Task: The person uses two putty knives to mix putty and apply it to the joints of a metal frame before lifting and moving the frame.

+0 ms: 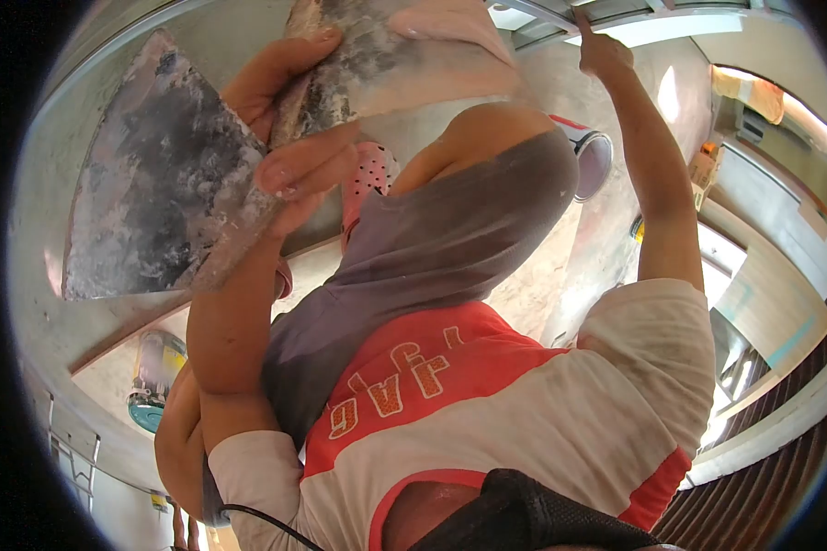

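Observation:
My left hand is closed, thumb above and fingers below, between two smeared flat blades that look like putty knives. One putty blade, wedge-shaped and grey with whitish smears, spreads out to the left. The other putty blade lies at the top of the view, with a thick pinkish smear of putty on it. Their handles are hidden. My right arm stretches up at the right. Its hand has one finger extended against a metal frame, the others look curled, and nothing shows in it.
My bent knee and a pink clog are below the blades. A tin bucket lies beyond the knee. At the lower left stands a tub with a teal rim. Boards lean at the right.

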Available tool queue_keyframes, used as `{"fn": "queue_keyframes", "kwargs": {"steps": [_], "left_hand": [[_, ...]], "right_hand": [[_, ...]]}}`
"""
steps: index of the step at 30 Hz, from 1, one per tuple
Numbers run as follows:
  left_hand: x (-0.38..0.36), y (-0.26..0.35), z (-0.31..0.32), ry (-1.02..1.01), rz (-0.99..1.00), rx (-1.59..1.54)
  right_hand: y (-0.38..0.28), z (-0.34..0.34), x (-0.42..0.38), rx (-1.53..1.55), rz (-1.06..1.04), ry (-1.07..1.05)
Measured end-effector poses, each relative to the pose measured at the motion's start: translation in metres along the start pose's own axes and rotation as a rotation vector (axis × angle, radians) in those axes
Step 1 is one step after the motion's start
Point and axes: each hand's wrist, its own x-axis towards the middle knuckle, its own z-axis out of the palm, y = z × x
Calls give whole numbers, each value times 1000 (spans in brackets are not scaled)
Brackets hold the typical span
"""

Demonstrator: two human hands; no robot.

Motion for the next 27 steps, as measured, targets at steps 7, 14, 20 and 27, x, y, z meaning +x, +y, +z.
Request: {"fn": "queue_keyframes", "kwargs": {"steps": [7,14,20,27], "left_hand": [[13,2,45,440,-38,80],[2,10,26,328,-123,168],[21,-5,27,72,-108,107],[23,-3,28,267,-65,113]], "right_hand": [[2,4,-28,79,-1,52],[-2,-10,15,153,-45,126],[-9,4,16,112,-37,80],[1,29,-52,114,-128,-3]]}}
